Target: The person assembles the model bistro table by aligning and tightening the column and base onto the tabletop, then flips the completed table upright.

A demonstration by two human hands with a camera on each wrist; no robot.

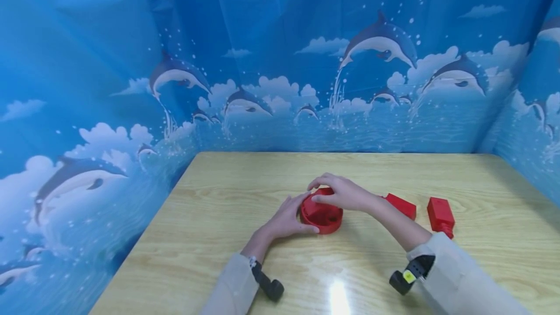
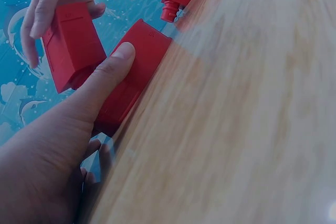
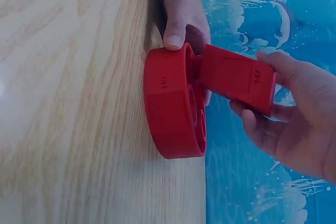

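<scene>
My left hand grips a round red base marked 145, which stands on the table. Its thumb lies along the near side of the rim, with the other fingers round the far side. Over the base, my right hand pinches a red block marked 147 between thumb and fingers. The block is tilted, and its narrow neck end meets the base's upper side, which has round openings in it. In the left wrist view the left thumb partly hides where block and base come together.
To the right on the wooden table lie two more red pieces: a block partly behind the right forearm, and another block with a ridged neck towards me. A blue dolphin-print curtain stands behind the table.
</scene>
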